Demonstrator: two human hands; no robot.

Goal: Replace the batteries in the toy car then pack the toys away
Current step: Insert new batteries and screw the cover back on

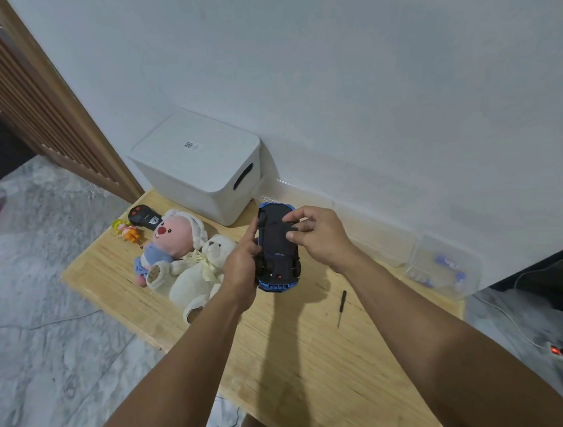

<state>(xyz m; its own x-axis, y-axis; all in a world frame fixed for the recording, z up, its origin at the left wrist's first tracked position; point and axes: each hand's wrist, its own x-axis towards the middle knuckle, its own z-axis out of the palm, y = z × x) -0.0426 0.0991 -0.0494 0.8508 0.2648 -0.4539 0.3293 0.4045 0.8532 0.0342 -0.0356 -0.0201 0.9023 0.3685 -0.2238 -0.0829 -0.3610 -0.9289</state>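
The blue toy car (277, 248) is held upside down above the wooden table (285, 343), its black underside facing me. My left hand (241, 262) grips the car's left side. My right hand (316, 235) rests its fingertips on the black underside near the middle, where the battery cover seems to be. A small black screwdriver (341, 308) lies on the table to the right of the car. A clear plastic box (443, 268) at the far right holds several blue-and-white batteries.
A white lidded storage bin (200, 166) stands against the wall. Left of the car lie a white teddy bear (196, 273), a pink plush doll (169, 244), a small yellow figure (126, 231) and a black remote (143, 218). Cables run across the floor.
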